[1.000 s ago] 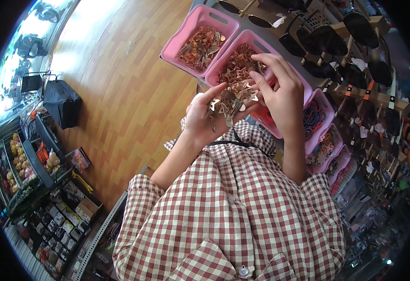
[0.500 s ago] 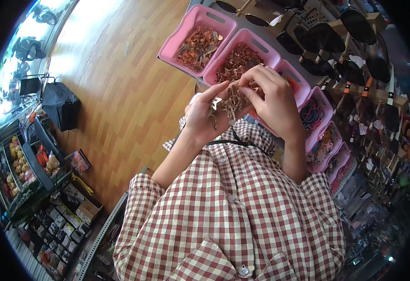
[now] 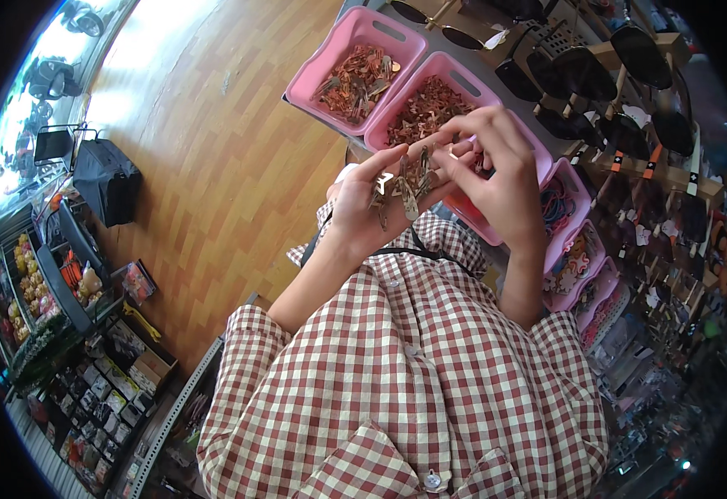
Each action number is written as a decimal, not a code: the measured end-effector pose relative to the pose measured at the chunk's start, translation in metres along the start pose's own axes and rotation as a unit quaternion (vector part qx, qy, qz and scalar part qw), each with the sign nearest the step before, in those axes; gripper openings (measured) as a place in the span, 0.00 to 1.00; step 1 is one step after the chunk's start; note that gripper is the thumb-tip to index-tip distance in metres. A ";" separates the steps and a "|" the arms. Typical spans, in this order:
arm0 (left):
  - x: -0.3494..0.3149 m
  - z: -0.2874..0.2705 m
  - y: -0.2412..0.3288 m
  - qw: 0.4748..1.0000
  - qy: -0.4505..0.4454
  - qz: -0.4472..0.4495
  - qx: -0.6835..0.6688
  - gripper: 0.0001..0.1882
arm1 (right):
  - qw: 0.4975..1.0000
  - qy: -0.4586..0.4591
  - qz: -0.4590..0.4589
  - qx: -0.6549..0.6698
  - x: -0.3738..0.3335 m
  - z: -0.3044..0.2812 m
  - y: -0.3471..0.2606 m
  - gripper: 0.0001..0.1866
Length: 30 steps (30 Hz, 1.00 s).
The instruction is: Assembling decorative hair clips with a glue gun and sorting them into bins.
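Observation:
My left hand point(image 3: 355, 206) is turned palm up and cups a loose pile of bronze-coloured snap hair clips point(image 3: 411, 187); one of them catches the light and shines white. Just above its fingers, my right hand point(image 3: 503, 183) has thumb and forefinger drawn together at the edge of the pile. Whatever sits in that pinch is too small to make out. Behind both hands stand a pink basket point(image 3: 303, 90) of copper and bronze clips and a second pink basket point(image 3: 478, 79) with small reddish-brown pieces.
More pink baskets run down the right, one with coloured hair ties point(image 3: 556, 206). Sunglasses point(image 3: 579, 71) hang on a rack at the upper right. To the left are a wooden floor point(image 3: 222, 166), a black bag point(image 3: 107, 183) and shelves of small goods point(image 3: 101, 403).
My right hand has shifted slightly right and its fingers have spread a little from the pile, uncovering more clips. My left hand stays almost where it was, still cupping them.

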<state>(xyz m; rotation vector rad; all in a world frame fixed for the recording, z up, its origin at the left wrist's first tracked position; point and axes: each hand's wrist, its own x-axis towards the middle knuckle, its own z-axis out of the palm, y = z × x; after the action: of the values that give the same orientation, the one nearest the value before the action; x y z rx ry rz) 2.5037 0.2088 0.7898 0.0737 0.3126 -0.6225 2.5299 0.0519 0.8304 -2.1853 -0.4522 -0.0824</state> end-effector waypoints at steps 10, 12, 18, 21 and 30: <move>-0.001 0.002 0.001 0.999 -0.038 0.009 -0.007 0.24 | 0.993 0.075 -0.063 -0.064 -0.006 0.014 0.002 0.18; -0.001 -0.002 0.001 0.999 0.010 0.038 -0.018 0.27 | 0.994 0.037 -0.066 -0.083 -0.006 0.014 -0.003 0.18; 0.000 -0.005 0.004 0.998 -0.040 0.045 -0.019 0.23 | 0.994 -0.050 -0.081 -0.063 -0.005 0.010 0.003 0.17; 0.002 0.002 0.003 0.998 -0.028 0.064 -0.001 0.24 | 0.992 -0.062 -0.106 -0.030 -0.005 0.009 0.003 0.15; 0.006 0.013 0.007 0.996 0.001 0.091 -0.007 0.24 | 0.992 -0.086 -0.088 -0.034 0.002 0.007 -0.003 0.26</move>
<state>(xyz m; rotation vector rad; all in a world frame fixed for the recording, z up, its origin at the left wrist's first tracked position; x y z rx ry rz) 2.5162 0.2093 0.8002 0.0889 0.3091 -0.4398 2.5300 0.0597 0.8284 -2.2243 -0.7501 -0.0049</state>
